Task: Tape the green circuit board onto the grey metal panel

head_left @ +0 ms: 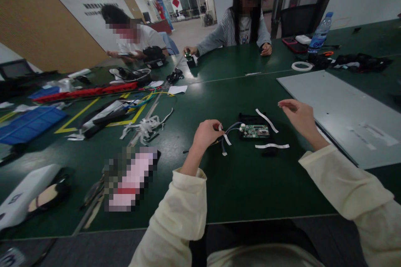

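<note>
A green circuit board [255,131] sits in a black holder on the dark green table in front of me. Thin dark cables [233,126] run from its left side toward my left hand [207,134], whose thumb and forefinger are pinched on them. White tape [227,139] hangs by the fingertips. My right hand [297,115] is raised to the right of the board, fingers loosely bent and apart, with nothing visible in them. One white strip [267,120] lies at the board's upper right, and another white strip [272,146] lies along its near side.
A large grey panel [341,108] lies right. At left are a phone [134,181], tangled white strips [146,128], a black pouch [105,117] and a blue bin [33,125]. A water bottle [320,33] stands far right. Two people sit across the table.
</note>
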`<state>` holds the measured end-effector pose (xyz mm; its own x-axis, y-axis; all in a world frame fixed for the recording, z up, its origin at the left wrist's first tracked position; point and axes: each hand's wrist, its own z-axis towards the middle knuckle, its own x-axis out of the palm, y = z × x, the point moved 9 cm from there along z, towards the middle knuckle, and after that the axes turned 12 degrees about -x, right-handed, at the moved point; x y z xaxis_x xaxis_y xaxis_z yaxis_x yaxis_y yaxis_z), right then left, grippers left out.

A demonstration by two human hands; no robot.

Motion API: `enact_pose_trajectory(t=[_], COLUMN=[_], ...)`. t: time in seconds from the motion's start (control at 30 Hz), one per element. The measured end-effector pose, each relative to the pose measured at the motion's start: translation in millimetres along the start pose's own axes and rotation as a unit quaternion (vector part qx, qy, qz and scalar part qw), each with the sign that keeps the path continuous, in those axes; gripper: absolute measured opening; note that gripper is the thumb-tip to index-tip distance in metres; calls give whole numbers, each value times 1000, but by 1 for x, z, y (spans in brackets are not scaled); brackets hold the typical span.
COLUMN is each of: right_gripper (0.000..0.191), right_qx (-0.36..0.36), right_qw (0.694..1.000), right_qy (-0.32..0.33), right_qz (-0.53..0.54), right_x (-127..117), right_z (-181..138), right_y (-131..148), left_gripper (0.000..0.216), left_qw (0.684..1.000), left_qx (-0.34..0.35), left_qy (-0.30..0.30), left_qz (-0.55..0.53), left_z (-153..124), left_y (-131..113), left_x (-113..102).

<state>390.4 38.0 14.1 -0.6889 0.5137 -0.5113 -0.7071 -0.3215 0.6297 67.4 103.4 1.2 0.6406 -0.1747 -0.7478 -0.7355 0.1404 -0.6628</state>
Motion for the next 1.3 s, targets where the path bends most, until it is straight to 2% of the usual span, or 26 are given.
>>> enact_pose_trajectory(t=[0.13, 0.2, 0.27, 0.37, 0.47, 0.6, 0.8, 1.03, 1.3], right_gripper=[31, 38, 50, 64, 70, 71, 70, 71, 65], right_qx=[-66, -67, -23, 98, 194, 240, 234, 220, 159], right_qw=[986, 971, 954, 930, 910, 895, 886, 885, 891], right_qy=[1, 1, 5, 32, 75, 113, 131, 138, 132], right_qz=[-153, -228, -298, -354, -358, -358, -377, -386, -404], right_x=[-19, -29, -39, -49, -51, -46, -42, -35, -20], right_z=[7, 5, -2, -18, -32, -37, -37, -35, -34], right_y=[-6, -18, -40, -81, -115, -136, -135, -127, -95], left_gripper=[37, 47, 46, 40, 45, 51, 52, 76, 97], left_qw=[999, 996, 990, 980, 973, 964, 963, 944, 937], left_qx=[11, 19, 43, 106, 147, 166, 175, 216, 192], left_qy=[-39, -69, -103, -121, -81, -16, 13, 72, 128], left_qz=[17, 54, 90, 122, 159, 206, 206, 240, 264], left_z=[-2, -5, -11, -22, -31, -38, -41, -45, -26], left_y=[-3, -9, -22, -46, -60, -63, -66, -85, -86], left_x=[-5, -7, -9, -6, 10, 32, 36, 59, 73])
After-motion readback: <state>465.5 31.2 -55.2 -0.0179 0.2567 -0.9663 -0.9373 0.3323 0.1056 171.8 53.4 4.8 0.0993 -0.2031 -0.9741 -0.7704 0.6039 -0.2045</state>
